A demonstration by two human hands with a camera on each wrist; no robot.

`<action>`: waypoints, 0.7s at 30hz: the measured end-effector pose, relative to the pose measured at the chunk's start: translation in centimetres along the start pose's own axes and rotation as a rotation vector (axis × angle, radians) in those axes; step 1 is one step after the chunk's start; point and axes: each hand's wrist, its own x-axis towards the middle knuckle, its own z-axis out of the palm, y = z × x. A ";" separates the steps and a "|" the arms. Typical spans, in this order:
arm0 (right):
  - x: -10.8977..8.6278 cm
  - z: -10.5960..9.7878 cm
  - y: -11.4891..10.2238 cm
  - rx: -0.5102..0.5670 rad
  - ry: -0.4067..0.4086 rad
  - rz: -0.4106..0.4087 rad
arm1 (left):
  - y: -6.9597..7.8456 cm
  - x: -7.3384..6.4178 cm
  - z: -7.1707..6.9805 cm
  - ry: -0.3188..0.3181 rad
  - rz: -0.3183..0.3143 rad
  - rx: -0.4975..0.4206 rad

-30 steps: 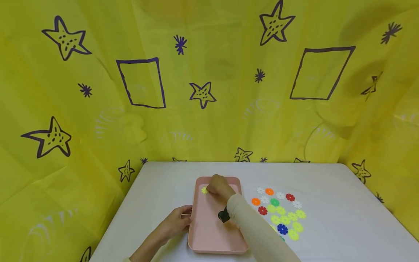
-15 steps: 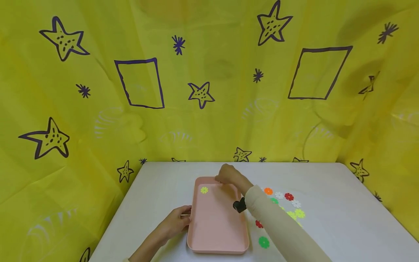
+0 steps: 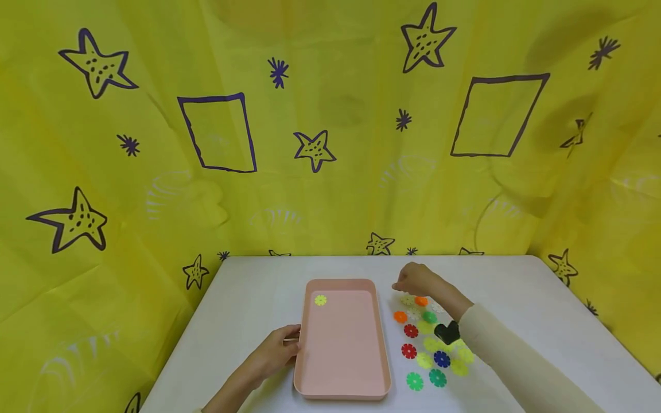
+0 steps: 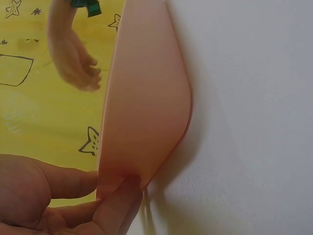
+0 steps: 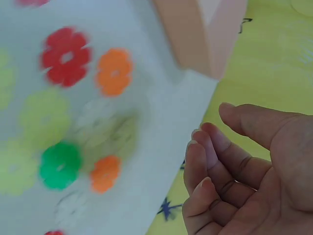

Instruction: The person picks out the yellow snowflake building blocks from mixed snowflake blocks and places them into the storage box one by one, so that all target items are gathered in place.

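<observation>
A pink rectangular tray [image 3: 343, 350] lies on the white table with one yellow-green flower-shaped disc [image 3: 321, 300] in its far left corner. My left hand [image 3: 273, 350] holds the tray's left side; in the left wrist view its thumb [image 4: 73, 184] meets the rim while fingertips press the outer wall. Right of the tray, my right hand [image 3: 420, 281] hovers above the far end of the scattered discs. In the right wrist view that hand [image 5: 244, 171] has loosely bent fingers, a gap before the thumb, and nothing held.
Several flower discs lie right of the tray, among them a red disc [image 3: 409, 351], a blue disc [image 3: 442, 359], a green disc [image 3: 415, 381] and an orange disc [image 3: 400, 316]. A yellow patterned curtain [image 3: 330, 201] surrounds the white table [image 3: 248, 298].
My right hand has left the tray's far end and moved right, over the discs. The yellow-green disc stays in the tray, and the left hand keeps its place.
</observation>
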 end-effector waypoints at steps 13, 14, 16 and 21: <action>-4.8 1.4 5.0 0.010 -0.033 0.041 | -0.2 0.0 0.0 0.004 0.013 -0.006; -5.0 1.6 5.1 0.014 -0.042 0.050 | -0.2 0.0 0.0 0.005 0.013 -0.005; -5.3 1.9 5.4 0.029 -0.057 0.057 | -0.2 0.0 0.0 0.005 0.012 -0.006; -6.0 2.5 5.6 0.059 -0.079 0.059 | -0.1 0.0 0.1 0.001 0.014 -0.010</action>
